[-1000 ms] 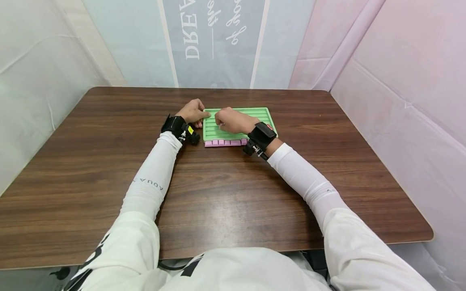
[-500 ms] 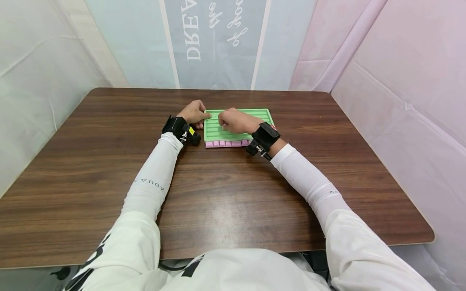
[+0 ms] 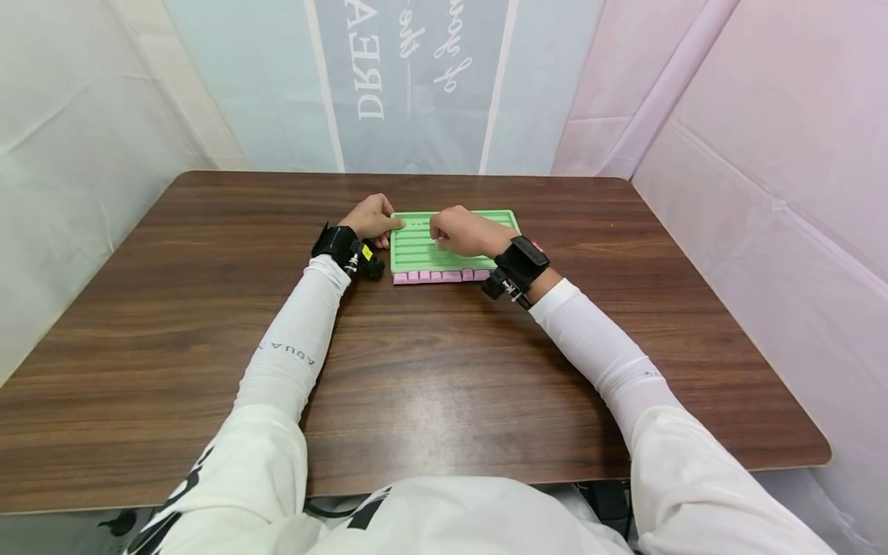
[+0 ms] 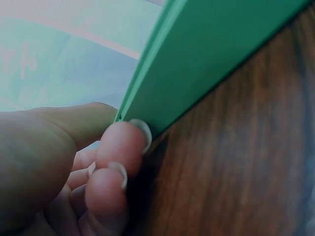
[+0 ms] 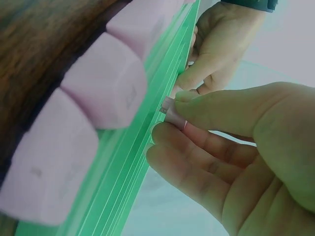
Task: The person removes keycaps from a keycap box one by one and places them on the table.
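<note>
A light green ridged board [image 3: 416,252] lies on the table, with a row of pink blocks [image 3: 433,277] along its near edge. My left hand [image 3: 371,218] grips the board's left edge, thumb on top and fingertips [image 4: 123,147] against the side wall. Over the board's middle, my right hand [image 3: 466,231] pinches a small pale pink piece [image 5: 173,118] between thumb and fingers. Tiny prong-like shapes show at its tip, close to the board; whether they touch cannot be made out. Small dark marks sit in the top row near my left thumb. My right hand and wrist hide part of the board's right side.
The brown wooden table [image 3: 416,370] extends around the board on all sides. A printed cloth [image 3: 430,92] hangs behind its far edge. White sheeting [image 3: 777,208] stands at the sides. Black wrist cameras [image 3: 522,264] are strapped to both wrists.
My right hand has shifted a little to the right along the board, uncovering more small dark marks in its top row. My left hand keeps its hold on the edge.
</note>
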`<move>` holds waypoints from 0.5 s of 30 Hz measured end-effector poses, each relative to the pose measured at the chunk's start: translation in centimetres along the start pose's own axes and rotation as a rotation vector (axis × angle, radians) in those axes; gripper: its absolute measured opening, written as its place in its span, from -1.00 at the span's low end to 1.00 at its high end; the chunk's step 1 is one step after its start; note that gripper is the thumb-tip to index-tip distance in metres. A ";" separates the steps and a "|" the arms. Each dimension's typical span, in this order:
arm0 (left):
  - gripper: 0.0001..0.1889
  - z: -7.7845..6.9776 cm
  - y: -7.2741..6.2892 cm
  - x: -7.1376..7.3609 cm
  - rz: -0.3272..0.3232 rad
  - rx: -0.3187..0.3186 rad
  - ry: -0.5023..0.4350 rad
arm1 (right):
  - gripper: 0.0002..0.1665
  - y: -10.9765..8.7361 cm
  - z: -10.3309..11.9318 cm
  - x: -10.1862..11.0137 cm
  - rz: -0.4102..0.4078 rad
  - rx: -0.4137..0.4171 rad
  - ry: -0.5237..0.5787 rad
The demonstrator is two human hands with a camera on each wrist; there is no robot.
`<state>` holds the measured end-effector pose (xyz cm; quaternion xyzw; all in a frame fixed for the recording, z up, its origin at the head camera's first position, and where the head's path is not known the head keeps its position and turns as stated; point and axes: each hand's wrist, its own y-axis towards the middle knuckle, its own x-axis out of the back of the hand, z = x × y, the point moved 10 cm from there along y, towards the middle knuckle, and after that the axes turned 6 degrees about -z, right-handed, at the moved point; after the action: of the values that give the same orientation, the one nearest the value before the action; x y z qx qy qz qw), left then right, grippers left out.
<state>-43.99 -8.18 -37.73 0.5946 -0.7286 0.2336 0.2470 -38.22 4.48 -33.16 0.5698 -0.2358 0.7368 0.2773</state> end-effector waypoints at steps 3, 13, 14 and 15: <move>-0.64 -0.1 0.0 -0.2 0.008 -0.010 -0.001 | -0.78 -0.6 -0.4 0.2 -0.009 -0.010 0.000; -0.63 0.1 0.2 0.0 0.013 -0.007 -0.012 | -0.75 -2.4 -1.6 1.0 -0.046 -0.023 0.024; -0.63 0.1 0.2 0.0 0.013 -0.008 -0.014 | -0.75 -2.6 -1.7 1.0 -0.048 -0.026 0.022; -0.63 0.1 0.2 0.0 0.013 -0.010 -0.015 | -0.74 -2.8 -1.9 1.0 -0.050 -0.027 0.019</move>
<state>-44.17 -8.18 -37.79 0.5903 -0.7355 0.2270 0.2429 -37.86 7.91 -32.51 0.5647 -0.2288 0.7316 0.3057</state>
